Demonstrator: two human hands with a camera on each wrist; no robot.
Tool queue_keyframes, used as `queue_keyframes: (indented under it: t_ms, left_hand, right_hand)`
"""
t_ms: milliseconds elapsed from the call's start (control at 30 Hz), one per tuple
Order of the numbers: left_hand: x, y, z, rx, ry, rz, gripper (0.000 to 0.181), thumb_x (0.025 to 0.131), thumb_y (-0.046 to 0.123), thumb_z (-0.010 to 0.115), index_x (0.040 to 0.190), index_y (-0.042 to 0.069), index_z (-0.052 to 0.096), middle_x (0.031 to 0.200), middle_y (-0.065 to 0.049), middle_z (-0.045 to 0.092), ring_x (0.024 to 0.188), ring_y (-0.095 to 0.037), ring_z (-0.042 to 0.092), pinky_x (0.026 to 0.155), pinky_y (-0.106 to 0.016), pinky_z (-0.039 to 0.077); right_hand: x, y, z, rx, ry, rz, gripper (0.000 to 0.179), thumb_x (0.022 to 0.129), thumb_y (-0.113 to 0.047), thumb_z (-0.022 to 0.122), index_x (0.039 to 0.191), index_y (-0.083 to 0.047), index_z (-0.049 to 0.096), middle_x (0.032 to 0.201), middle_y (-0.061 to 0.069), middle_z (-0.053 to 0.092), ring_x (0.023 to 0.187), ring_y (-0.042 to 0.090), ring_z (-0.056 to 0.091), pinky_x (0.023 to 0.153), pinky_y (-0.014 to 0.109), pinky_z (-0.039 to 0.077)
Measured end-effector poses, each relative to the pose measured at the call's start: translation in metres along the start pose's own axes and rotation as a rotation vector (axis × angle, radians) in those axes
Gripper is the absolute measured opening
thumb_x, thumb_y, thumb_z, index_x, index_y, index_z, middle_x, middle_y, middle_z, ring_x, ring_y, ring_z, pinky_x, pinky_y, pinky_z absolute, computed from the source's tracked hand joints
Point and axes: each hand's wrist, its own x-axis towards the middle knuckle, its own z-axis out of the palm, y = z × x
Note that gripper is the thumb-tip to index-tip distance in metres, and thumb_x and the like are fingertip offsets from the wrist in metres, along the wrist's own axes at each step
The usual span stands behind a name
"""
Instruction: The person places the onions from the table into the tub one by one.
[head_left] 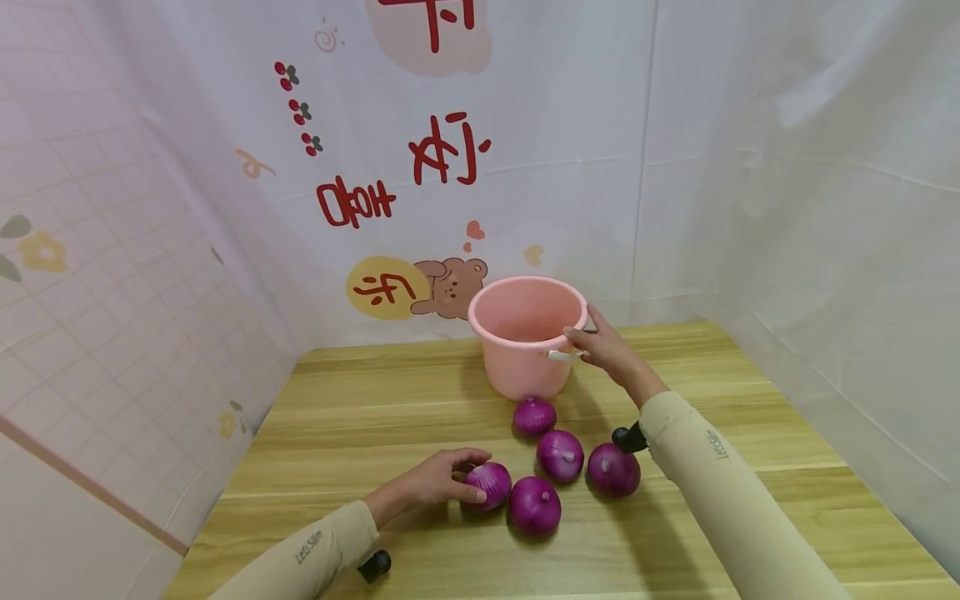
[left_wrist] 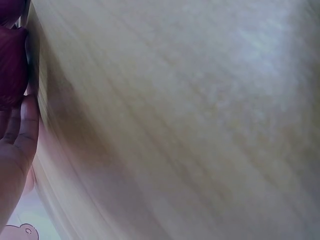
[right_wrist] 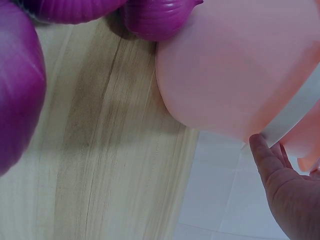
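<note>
A pink bucket stands at the back of the table, its mouth facing up. My right hand grips its right rim beside the white handle; the right wrist view shows that hand close against the handle strip. Near the front, my left hand holds a red onion between thumb and fingers, low at the tabletop. Only part of this onion shows in the left wrist view. Touching or close to it on the right sits another red onion.
More red onions lie between me and the bucket: one at its base, one in the middle, one under my right forearm. A white printed curtain hangs behind the wooden table.
</note>
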Motion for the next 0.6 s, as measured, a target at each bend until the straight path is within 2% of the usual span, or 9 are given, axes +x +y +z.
queue_keyframes:
  t_ms: [167,400,600]
  left_hand:
    - [-0.001,-0.001,-0.002,0.006,0.004,-0.011,0.063,0.079,0.024,0.071,0.132,0.005,0.045,0.120,0.001,0.052,0.109,-0.018,0.048,0.091,-0.032,0.040]
    - [-0.003,-0.001,-0.007,0.036,0.022,-0.011,0.060,0.079,0.027,0.071,0.130,0.005,0.047,0.114,0.000,0.055,0.106,-0.019,0.050,0.087,-0.029,0.044]
    - [-0.002,0.006,-0.015,0.050,0.045,-0.044,0.062,0.080,0.035,0.069,0.132,0.009,0.047,0.118,0.000,0.054,0.109,-0.019,0.048,0.087,-0.032,0.043]
  right_hand:
    - [-0.004,-0.002,0.001,0.006,0.000,0.018,0.080,0.091,-0.026,0.055,0.146,-0.026,-0.003,0.131,0.022,0.040,0.122,0.032,0.038,0.100,0.055,0.024]
    - [-0.007,-0.002,0.001,0.005,-0.005,0.043,0.084,0.092,-0.027,0.054,0.145,-0.024,-0.011,0.131,0.023,0.039,0.125,0.032,0.035,0.102,0.052,0.024]
    - [-0.007,-0.003,0.001,-0.007,-0.002,0.049,0.084,0.092,-0.028,0.053,0.145,-0.023,-0.012,0.131,0.022,0.039,0.126,0.033,0.034,0.102,0.052,0.023]
